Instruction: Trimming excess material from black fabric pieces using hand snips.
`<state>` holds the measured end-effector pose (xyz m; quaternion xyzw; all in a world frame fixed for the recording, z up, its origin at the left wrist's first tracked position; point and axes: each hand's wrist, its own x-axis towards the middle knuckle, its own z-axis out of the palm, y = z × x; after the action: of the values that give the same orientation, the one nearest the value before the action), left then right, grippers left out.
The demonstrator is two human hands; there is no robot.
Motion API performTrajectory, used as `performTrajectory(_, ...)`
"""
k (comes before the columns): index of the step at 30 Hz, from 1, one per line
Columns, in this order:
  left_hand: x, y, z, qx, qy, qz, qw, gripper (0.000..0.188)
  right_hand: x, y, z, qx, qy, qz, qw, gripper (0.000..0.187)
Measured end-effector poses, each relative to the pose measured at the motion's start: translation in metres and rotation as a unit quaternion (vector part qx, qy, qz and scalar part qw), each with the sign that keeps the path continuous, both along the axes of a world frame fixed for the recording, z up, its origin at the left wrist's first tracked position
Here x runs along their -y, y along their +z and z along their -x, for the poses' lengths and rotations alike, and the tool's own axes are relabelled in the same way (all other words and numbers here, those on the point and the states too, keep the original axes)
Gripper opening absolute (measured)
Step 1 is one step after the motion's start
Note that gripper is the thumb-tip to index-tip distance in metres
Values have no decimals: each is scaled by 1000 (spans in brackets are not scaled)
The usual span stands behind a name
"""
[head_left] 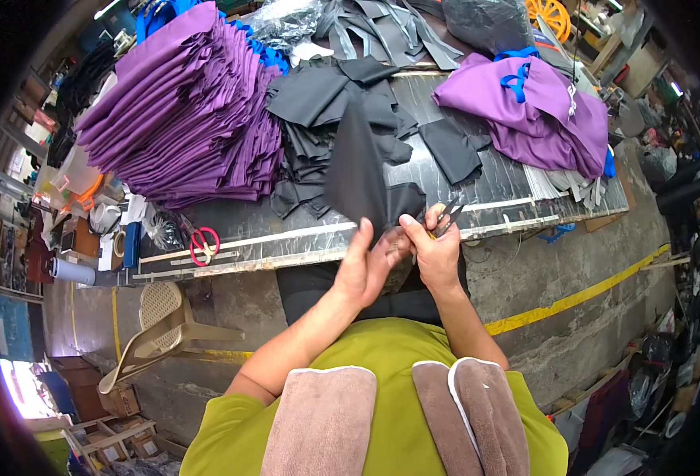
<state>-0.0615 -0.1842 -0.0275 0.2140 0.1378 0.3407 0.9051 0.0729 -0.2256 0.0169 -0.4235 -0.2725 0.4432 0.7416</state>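
A dark piece of fabric (356,163), partly blurred, stands up in front of my hands at the table's near edge. My left hand (366,266) is against its lower end, thumb apart from the fingers; no firm grip shows. My right hand (437,258) is closed round small thread snips (448,217), whose dark blades point up and away. Its thumb and forefinger also meet at the fabric's lower edge. Beyond the hands lies a loose heap of black fabric pieces (306,99), and a separate black piece (450,151) rests to its right.
A tall stack of purple fabric (183,111) fills the table's left side. Purple bags with blue straps (525,103) lie at right. Red-handled scissors (204,246) sit by the front edge of the dark table (286,238). A beige plastic chair (159,321) stands below left.
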Motion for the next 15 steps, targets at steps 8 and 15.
performTrajectory(8,-17,31,3,-110,194,46,974,31,-2,-4,-11,37,-58,8,998,34)
performTrajectory(15,-10,-1,-18,-199,135,-15,971,21,-4,-18,0,55,5,38,998,31)
